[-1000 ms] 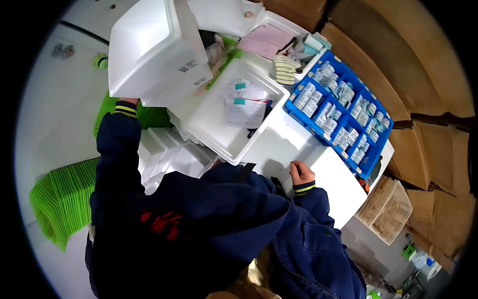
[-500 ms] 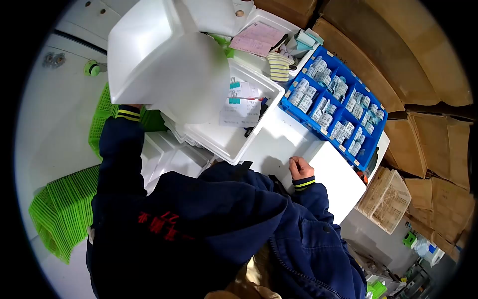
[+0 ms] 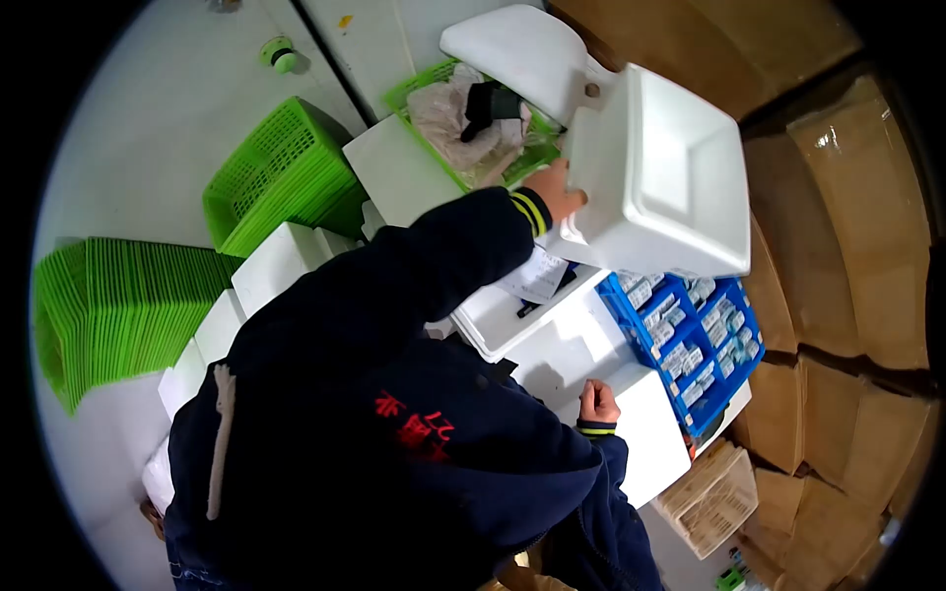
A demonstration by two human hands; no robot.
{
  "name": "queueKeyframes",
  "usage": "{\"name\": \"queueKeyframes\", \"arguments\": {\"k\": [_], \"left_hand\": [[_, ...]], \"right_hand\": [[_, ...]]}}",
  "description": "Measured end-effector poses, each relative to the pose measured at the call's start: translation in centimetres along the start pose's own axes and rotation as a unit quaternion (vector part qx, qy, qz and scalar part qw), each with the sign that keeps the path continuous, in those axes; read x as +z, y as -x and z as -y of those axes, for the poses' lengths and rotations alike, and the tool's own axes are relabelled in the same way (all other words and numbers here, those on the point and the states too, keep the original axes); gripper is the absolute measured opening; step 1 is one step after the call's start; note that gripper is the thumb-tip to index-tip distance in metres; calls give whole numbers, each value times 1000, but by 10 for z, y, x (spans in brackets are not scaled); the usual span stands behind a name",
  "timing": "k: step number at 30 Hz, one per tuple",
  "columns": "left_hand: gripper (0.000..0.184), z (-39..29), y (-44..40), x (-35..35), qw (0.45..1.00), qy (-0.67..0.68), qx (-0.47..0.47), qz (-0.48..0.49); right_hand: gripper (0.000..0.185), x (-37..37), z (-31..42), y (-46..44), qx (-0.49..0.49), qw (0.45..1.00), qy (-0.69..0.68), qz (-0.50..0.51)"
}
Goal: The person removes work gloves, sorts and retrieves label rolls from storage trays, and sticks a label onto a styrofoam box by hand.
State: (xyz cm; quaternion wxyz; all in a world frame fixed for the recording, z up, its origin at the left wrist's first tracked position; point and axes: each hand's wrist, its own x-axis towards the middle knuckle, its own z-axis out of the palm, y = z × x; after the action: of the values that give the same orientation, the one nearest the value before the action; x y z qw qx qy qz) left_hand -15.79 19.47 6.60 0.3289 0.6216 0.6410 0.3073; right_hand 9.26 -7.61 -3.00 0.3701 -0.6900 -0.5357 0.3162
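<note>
Left hand (image 3: 554, 192) is closed on the left edge of a white bin (image 3: 690, 148); some of the grip is out of sight. From the left, two stacks of green baskets (image 3: 138, 305) stand well apart from the bin. Next comes a green tub (image 3: 398, 97) containing clear plastic bags (image 3: 440, 116) and a black glove (image 3: 490, 106), just beside the left hand. Below that hand, a shallow white tray (image 3: 490, 317) contains a paper sheet (image 3: 540, 276).

Position of bin: tilted, mouth toward the camera, apparently raised, covering part of a blue tray (image 3: 632, 320) from view. Contact between bin and blue tray cannot be confirmed. Right hand (image 3: 598, 402) rests beside a white block (image 3: 641, 424) with its fingers curled; nothing shows in its grasp. Cardboard boxes (image 3: 857, 236) line the far right.

Handling notes: a one-handed grip at one end likely lets the bin twist, so hold the wrist firm and support the opposite end with the right hand. Maintain clearance above the labelled items (image 3: 680, 362) in the blue tray; a low corner could catch them. Check that the sleeve clears the paper sheet.
</note>
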Motion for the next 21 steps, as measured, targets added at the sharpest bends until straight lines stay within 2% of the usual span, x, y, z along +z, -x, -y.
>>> {"name": "queueKeyframes", "arguments": {"k": [1, 4, 6, 8, 9, 11, 12, 13, 14, 16, 17, 18, 20, 21], "left_hand": [[53, 7, -4, 12, 998, 12, 61, -22], [59, -6, 3, 9, 999, -22, 29, 15], [64, -3, 4, -2, 998, 38, 49, 14], [62, 12, -9, -13, 991, 130, -5, 36], [62, 29, -25, -15, 990, 133, -4, 36], [53, 69, -66, -17, 971, 240, -14, -13], [47, 72, -76, -30, 972, 233, -25, -25], [44, 61, -83, -51, 963, 253, -95, -2], [45, 91, -113, -32, 931, 350, -104, -26], [47, 88, -134, -39, 936, 328, -130, -3], [51, 85, -144, -39, 926, 332, -177, 7], [51, 86, -156, -31, 926, 335, -173, 11], [61, 94, -182, -11, 827, 522, -207, -27], [61, 94, -189, -7, 826, 524, -205, -22]], "right_hand": [[11, 0, 2, 0, 2, 1000, 3, 4], [11, -1, 3, 0, -3, 999, 36, 3], [12, 1, 2, 1, -11, 1000, 13, -9], [13, 0, -4, 3, 4, 1000, 14, -8], [13, 0, 0, 3, 15, 1000, 18, -7], [13, 1, -2, 3, 22, 999, 25, -14], [13, 1, -2, 3, 21, 999, 27, -16], [13, 2, -1, 4, 27, 999, 26, -16], [13, 1, 0, 3, 32, 999, 26, -17], [14, 2, 3, 3, 44, 998, 39, -20], [15, 2, 4, 3, 50, 998, 37, -22], [15, 2, 5, 3, 56, 998, 34, -25], [15, 3, 4, 4, 58, 997, 39, -35], [14, 3, 3, 4, 61, 996, 43, -39]]}}
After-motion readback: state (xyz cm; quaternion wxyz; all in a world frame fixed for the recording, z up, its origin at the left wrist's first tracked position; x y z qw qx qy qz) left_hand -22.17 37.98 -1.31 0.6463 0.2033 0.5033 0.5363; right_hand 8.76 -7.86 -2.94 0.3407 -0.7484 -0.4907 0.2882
